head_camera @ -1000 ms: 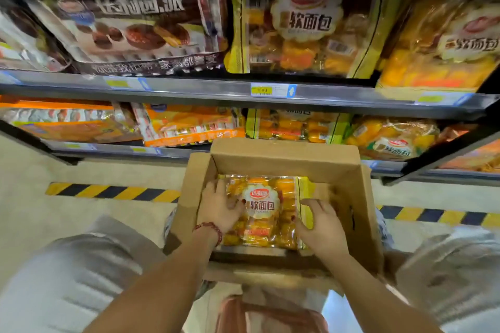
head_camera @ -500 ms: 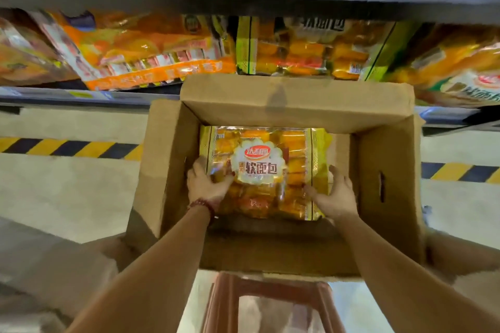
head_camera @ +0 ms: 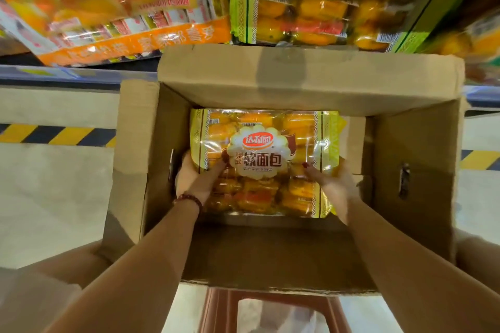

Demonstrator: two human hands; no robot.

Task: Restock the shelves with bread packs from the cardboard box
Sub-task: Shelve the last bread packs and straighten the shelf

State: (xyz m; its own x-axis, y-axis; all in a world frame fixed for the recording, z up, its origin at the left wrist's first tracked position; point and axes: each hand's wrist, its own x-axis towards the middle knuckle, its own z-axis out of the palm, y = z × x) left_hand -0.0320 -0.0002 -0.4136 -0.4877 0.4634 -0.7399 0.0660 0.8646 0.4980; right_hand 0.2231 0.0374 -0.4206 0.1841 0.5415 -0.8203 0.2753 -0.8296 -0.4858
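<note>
1. A shop aisle: beyond the cardboard box (head_camera: 311,78) runs a shelf (head_camera: 67,74) already crowded with packs (head_camera: 311,8).
2. Inside the box lies one bread pack (head_camera: 259,149), label up.
3. The left hand (head_camera: 194,178) and right hand (head_camera: 332,184) grasp its two sides, thumbs on top.
4. It seems only just gripped; lifting it out and shelving it remain.
5. I cannot tell whether more packs lie beneath it.

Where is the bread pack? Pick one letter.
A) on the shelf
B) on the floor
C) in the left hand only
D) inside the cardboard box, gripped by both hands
D: the bread pack lies inside the cardboard box, left hand and right hand gripping its sides.
</note>
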